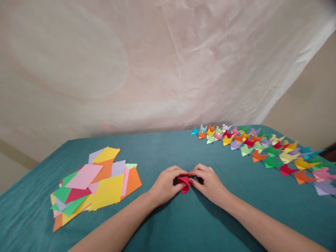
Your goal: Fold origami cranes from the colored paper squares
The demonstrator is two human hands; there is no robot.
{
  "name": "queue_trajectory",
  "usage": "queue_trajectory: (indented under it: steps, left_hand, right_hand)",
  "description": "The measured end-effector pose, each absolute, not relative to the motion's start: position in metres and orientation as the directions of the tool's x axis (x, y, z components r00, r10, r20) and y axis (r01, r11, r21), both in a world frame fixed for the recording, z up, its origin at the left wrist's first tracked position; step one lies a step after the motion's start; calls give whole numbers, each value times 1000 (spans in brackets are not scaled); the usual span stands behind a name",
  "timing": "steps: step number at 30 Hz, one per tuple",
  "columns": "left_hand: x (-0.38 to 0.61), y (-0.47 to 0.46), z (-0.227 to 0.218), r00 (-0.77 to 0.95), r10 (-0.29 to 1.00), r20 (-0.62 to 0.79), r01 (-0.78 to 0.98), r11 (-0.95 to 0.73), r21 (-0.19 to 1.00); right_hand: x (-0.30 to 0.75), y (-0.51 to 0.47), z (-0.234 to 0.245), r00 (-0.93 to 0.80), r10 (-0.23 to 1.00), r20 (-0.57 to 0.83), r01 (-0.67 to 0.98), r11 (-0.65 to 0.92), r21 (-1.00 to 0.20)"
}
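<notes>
A small piece of folded red paper [184, 182] is held low over the middle of the table, between both hands. My left hand [168, 182] pinches it from the left, with thumb and fingers closed on its edge. From the other side my right hand [206, 180] grips its right edge between thumb and fingertips. Part of the paper is hidden behind the fingers, so its full shape does not show.
A loose pile of coloured paper sheets [107, 190] lies on the left of the green-covered table [152, 150]. Rows of small folded paper birds [246, 149] stand along the right side. A pale cloth [147, 63] hangs behind the table.
</notes>
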State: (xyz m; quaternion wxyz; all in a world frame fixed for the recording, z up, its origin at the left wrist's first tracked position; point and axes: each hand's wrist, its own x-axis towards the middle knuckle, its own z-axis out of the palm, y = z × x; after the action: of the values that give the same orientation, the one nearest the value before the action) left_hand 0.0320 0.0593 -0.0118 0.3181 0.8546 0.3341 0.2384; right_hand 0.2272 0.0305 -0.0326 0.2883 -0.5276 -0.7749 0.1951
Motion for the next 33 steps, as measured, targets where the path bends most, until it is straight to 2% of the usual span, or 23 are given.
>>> queue_trajectory:
  steps: [12, 20, 23, 28, 33]
  left_hand:
    - [38, 55, -12, 577, 786, 221, 513, -560, 650]
    - [45, 66, -6, 631, 738, 239, 619, -664, 420]
    - [46, 65, -11, 636, 731, 247, 634, -678, 372]
    - [44, 65, -17, 619, 747, 242, 613, -653, 445]
    - [41, 65, -16, 581, 780, 232, 574, -594, 564]
  right_hand:
    - [228, 32, -32, -295, 923, 247, 707, 385, -593]
    - [229, 53, -29, -275, 933, 233, 719, 361, -594]
    - [229, 52, -26, -270, 939, 214, 671, 343, -657]
    - [226, 35, -19, -256, 950, 181, 531, 294, -795]
    - [224, 27, -20, -249, 945, 211, 482, 310, -820]
